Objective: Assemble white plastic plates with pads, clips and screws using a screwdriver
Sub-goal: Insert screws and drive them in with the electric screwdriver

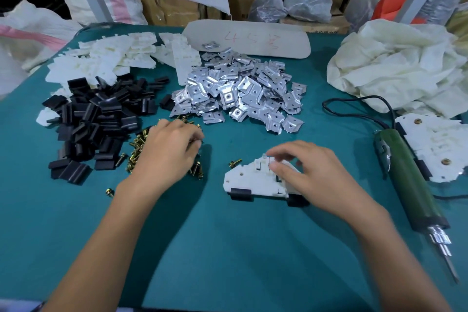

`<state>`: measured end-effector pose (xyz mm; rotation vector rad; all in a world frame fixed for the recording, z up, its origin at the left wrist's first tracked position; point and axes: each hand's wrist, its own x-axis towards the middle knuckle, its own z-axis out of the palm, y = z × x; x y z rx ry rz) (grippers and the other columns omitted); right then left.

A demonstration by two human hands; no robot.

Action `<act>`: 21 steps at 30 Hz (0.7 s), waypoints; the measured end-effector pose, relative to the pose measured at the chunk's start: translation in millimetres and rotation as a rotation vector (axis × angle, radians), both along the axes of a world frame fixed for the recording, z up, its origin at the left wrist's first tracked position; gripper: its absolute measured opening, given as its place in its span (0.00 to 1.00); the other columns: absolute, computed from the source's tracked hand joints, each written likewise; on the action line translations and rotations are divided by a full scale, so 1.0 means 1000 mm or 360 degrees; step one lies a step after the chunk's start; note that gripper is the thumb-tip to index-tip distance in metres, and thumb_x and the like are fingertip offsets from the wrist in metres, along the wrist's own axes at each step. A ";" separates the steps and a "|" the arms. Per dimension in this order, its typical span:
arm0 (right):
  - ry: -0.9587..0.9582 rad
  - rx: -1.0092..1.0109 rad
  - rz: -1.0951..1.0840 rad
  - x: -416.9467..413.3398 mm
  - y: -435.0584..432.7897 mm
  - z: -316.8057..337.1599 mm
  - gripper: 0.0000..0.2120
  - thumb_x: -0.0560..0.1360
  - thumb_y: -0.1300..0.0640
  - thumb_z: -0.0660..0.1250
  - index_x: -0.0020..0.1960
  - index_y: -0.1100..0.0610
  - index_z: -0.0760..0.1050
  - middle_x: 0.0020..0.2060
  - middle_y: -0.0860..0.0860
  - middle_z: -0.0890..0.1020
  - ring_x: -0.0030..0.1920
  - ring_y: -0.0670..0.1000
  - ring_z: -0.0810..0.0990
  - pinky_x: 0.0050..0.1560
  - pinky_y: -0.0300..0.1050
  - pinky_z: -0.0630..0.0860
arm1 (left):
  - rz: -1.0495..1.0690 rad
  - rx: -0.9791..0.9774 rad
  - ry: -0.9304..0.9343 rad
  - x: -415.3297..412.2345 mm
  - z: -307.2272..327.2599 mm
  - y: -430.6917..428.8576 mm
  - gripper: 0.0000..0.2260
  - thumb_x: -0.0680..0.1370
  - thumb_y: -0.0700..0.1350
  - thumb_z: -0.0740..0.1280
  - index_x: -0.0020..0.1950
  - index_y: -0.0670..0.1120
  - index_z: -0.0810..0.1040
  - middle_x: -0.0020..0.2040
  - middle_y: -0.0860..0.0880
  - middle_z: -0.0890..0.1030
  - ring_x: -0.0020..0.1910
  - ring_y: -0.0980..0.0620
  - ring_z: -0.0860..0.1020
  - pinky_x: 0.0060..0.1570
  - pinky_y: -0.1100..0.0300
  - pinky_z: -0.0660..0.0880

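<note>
left grip [167, 149] fingertips hidden over screws [138, 149] | right grip [311, 172] fingers blurred | plate stack [435, 149] cut by right edge

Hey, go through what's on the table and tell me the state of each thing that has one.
white plate: flat on table, two black pads on its near edge, visible hole empty.
screwdriver: lying on table, unheld.
left hand: fingers curled over the screws, grip unclear.
right hand: resting on the white plate.
screwed plates: stacked right of the screwdriver.
loose screw: lying beside the white plate.
</note>
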<state>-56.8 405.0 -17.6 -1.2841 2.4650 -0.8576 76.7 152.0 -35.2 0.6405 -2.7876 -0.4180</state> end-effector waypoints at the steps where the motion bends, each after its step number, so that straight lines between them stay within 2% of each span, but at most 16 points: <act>1: 0.0022 0.0031 0.0066 0.004 -0.015 0.002 0.08 0.81 0.48 0.67 0.59 0.45 0.81 0.51 0.40 0.82 0.55 0.45 0.77 0.58 0.43 0.70 | 0.0043 -0.0016 -0.0049 0.000 -0.001 -0.004 0.05 0.80 0.47 0.68 0.54 0.52 0.81 0.48 0.53 0.78 0.52 0.47 0.70 0.59 0.50 0.67; 3: 0.0135 0.0160 0.0169 0.013 -0.047 0.003 0.09 0.82 0.47 0.64 0.55 0.47 0.81 0.49 0.45 0.82 0.54 0.51 0.76 0.57 0.48 0.70 | 0.0104 -0.0012 -0.0080 0.002 -0.003 -0.009 0.03 0.79 0.50 0.69 0.50 0.54 0.81 0.44 0.55 0.75 0.50 0.47 0.68 0.56 0.50 0.67; 6: 0.0535 0.0488 0.0193 0.023 -0.087 -0.002 0.13 0.83 0.46 0.61 0.51 0.54 0.78 0.44 0.51 0.81 0.48 0.57 0.74 0.48 0.50 0.65 | 0.0142 0.0019 -0.0037 0.003 -0.003 -0.007 0.05 0.77 0.55 0.70 0.45 0.56 0.79 0.42 0.56 0.72 0.49 0.48 0.68 0.54 0.52 0.66; 7: 0.0585 0.0580 0.0185 0.024 -0.095 -0.003 0.13 0.83 0.47 0.61 0.49 0.55 0.76 0.42 0.52 0.80 0.46 0.58 0.73 0.46 0.50 0.63 | 0.0147 0.0005 -0.0045 0.002 -0.004 -0.005 0.06 0.77 0.56 0.70 0.44 0.56 0.78 0.42 0.56 0.72 0.49 0.48 0.67 0.54 0.52 0.66; 10: 0.0479 0.0683 0.0162 0.022 -0.108 -0.003 0.07 0.81 0.59 0.61 0.44 0.58 0.70 0.36 0.53 0.74 0.43 0.61 0.74 0.39 0.51 0.63 | 0.0133 -0.0010 -0.0105 0.003 -0.003 0.001 0.08 0.76 0.60 0.70 0.44 0.57 0.77 0.42 0.57 0.70 0.49 0.49 0.65 0.52 0.55 0.63; 11: 0.0442 0.0645 0.0157 0.021 -0.108 -0.002 0.06 0.80 0.61 0.60 0.43 0.59 0.70 0.35 0.54 0.74 0.42 0.61 0.74 0.38 0.52 0.65 | 0.0111 0.0015 -0.0123 0.005 -0.003 0.002 0.08 0.76 0.61 0.70 0.45 0.58 0.77 0.43 0.56 0.70 0.49 0.50 0.64 0.51 0.56 0.61; 13: 0.0300 0.0457 0.0112 0.016 -0.102 0.001 0.06 0.79 0.61 0.60 0.45 0.58 0.73 0.37 0.54 0.78 0.43 0.59 0.77 0.42 0.52 0.73 | 0.0041 0.0045 -0.0192 0.010 -0.003 0.003 0.08 0.75 0.62 0.69 0.48 0.60 0.79 0.47 0.56 0.69 0.51 0.52 0.61 0.54 0.56 0.61; 15: 0.0015 0.0185 0.0033 0.009 -0.087 0.007 0.06 0.79 0.56 0.62 0.46 0.52 0.77 0.38 0.47 0.82 0.42 0.51 0.80 0.45 0.47 0.77 | -0.0023 0.0010 -0.0270 0.016 -0.003 0.002 0.08 0.77 0.60 0.69 0.52 0.61 0.81 0.51 0.56 0.68 0.51 0.53 0.57 0.58 0.57 0.60; 18: -0.0352 -0.0229 -0.0052 -0.005 -0.048 0.011 0.05 0.79 0.55 0.68 0.47 0.47 0.81 0.39 0.42 0.84 0.37 0.43 0.80 0.39 0.35 0.75 | -0.0078 -0.0050 -0.0246 0.023 -0.004 0.001 0.07 0.78 0.54 0.70 0.56 0.59 0.83 0.52 0.56 0.68 0.51 0.54 0.56 0.59 0.59 0.58; 21: -0.0649 -0.0486 -0.0112 -0.017 -0.003 0.001 0.04 0.78 0.59 0.73 0.49 0.51 0.83 0.36 0.39 0.82 0.36 0.40 0.77 0.40 0.30 0.72 | -0.0098 -0.0042 -0.0205 0.027 -0.006 0.001 0.08 0.78 0.52 0.71 0.57 0.57 0.84 0.53 0.56 0.70 0.52 0.53 0.56 0.61 0.58 0.60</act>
